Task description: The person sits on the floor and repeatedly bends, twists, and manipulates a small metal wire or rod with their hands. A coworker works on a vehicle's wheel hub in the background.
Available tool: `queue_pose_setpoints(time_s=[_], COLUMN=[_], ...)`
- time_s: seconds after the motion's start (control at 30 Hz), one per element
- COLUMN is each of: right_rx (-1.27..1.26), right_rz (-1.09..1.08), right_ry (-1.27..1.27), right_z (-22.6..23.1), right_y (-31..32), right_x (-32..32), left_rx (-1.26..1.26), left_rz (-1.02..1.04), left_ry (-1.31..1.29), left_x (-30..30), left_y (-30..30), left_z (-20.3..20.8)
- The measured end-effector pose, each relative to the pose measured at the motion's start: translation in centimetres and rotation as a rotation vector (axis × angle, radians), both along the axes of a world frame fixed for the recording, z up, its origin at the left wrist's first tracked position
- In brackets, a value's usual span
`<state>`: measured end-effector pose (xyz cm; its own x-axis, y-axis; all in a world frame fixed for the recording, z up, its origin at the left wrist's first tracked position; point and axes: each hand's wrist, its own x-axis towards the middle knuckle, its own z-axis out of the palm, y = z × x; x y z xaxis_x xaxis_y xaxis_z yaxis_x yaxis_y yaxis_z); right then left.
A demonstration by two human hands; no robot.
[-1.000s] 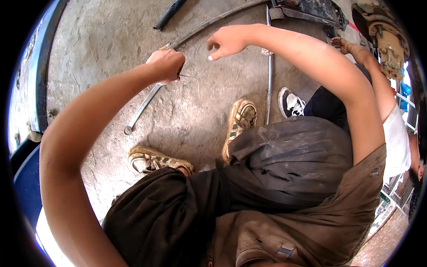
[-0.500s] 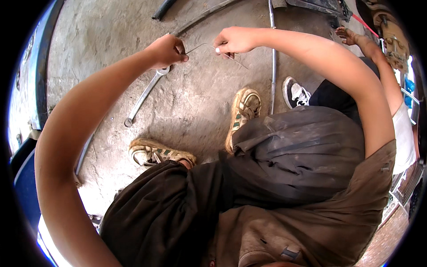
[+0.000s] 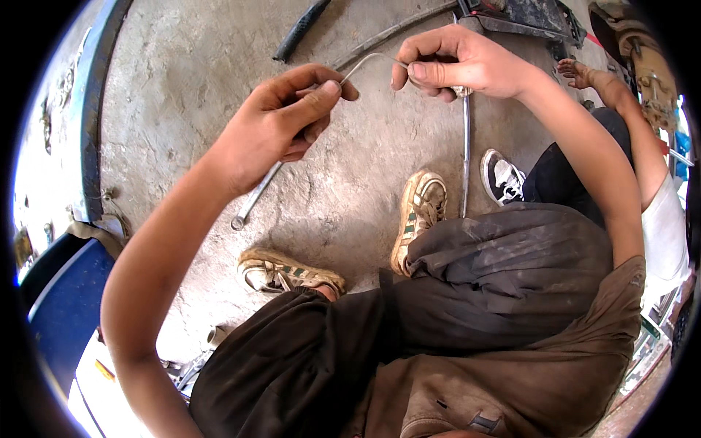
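Observation:
A thin, bent metal wire [image 3: 376,55] arches between my two hands above the concrete floor. My left hand [image 3: 285,120] is closed, pinching one end of it between thumb and forefinger. On the other side, my right hand [image 3: 467,64] pinches the wire too, its fingers curled and the far end hidden by them. Below my left hand a combination wrench [image 3: 254,201] lies on the floor; its upper part is covered by that hand. A long metal rod [image 3: 466,153] runs along the floor beneath my right hand.
A black hose piece [image 3: 301,31] and a long dark bar [image 3: 387,36] lie at the far side. Another person's hand [image 3: 573,73] and black-and-white shoe [image 3: 502,177] are close by on the right. Blue metal parts [image 3: 73,292] stand at the left.
Both hands have come up closer to the view, still holding the wire. My left hand has turned to show its thumb, and the wire's bend between the hands shows larger. The view has shifted slightly.

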<state>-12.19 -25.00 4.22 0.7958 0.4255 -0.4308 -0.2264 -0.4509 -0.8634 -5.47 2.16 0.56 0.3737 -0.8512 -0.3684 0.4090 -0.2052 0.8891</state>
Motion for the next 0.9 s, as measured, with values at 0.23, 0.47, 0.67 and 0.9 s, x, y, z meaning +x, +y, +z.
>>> queue_pose_setpoints(time_s=[0.23, 0.47, 0.67, 0.9], right_rx=[0.016, 0.055, 0.373, 0.634], right_rz=[-0.089, -0.194, -0.538, -0.451], right_ry=[-0.316, -0.723, -0.670, -0.475], right_z=[3.9, 2.8, 0.9, -0.4], right_y=[1.2, 1.0, 0.8, 5.1], right_x=[-0.8, -3.1, -4.5, -4.8], left_rx=[-0.127, -0.118, -0.359, -0.486], left_rz=[0.106, 0.108, 0.402, 0.718], left_ry=[0.254, 0.344, 0.253, -0.282], left_x=[-1.0, -2.2, -2.3, -1.7], left_y=[-0.3, -0.3, 1.1, -1.2], left_z=[4.4, 6.4, 7.2, 6.7])
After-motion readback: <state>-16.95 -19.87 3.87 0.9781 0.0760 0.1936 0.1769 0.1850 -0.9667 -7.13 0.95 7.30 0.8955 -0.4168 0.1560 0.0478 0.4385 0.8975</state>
